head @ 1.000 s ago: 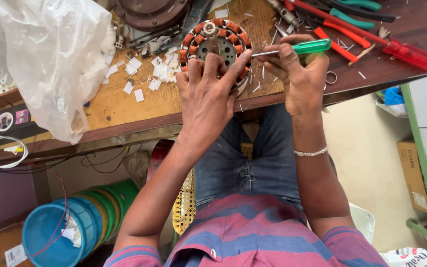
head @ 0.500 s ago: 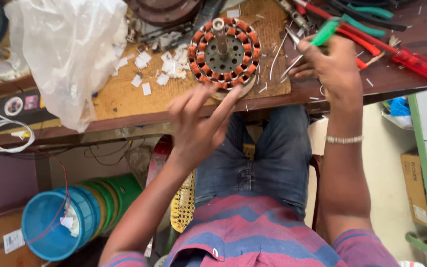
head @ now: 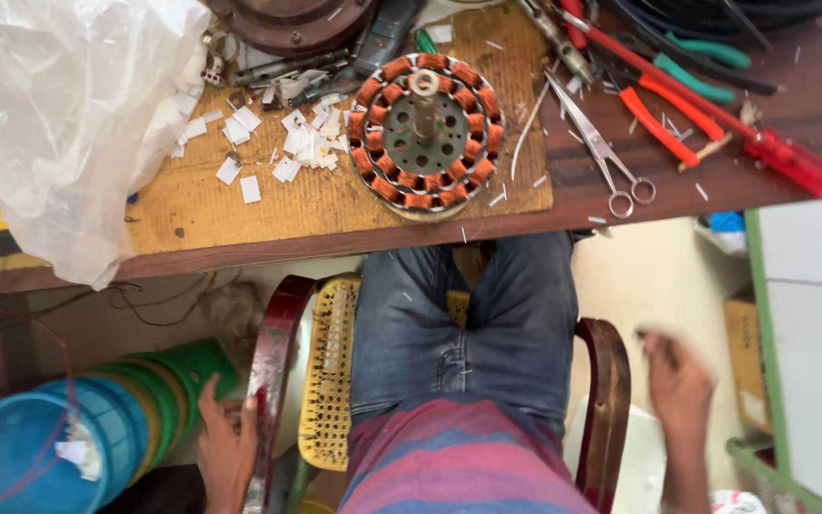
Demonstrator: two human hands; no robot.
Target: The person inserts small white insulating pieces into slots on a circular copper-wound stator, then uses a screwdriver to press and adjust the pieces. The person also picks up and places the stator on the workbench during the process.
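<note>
Both hands low, off the workbench point(head: 620, 205). Left hand point(head: 225, 447) gripping the dark red chair arm point(head: 273, 371), fingers curled round it. Right hand point(head: 677, 381) blurred beside the other chair arm, fingers loosely open, empty. Copper-wound stator point(head: 427, 130) sits untouched on the cardboard mat point(head: 240, 214), scissors point(head: 601, 152) just right of it.

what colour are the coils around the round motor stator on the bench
Copper-orange, wound around the grey round metal motor stator; the head view shows it best.
</note>
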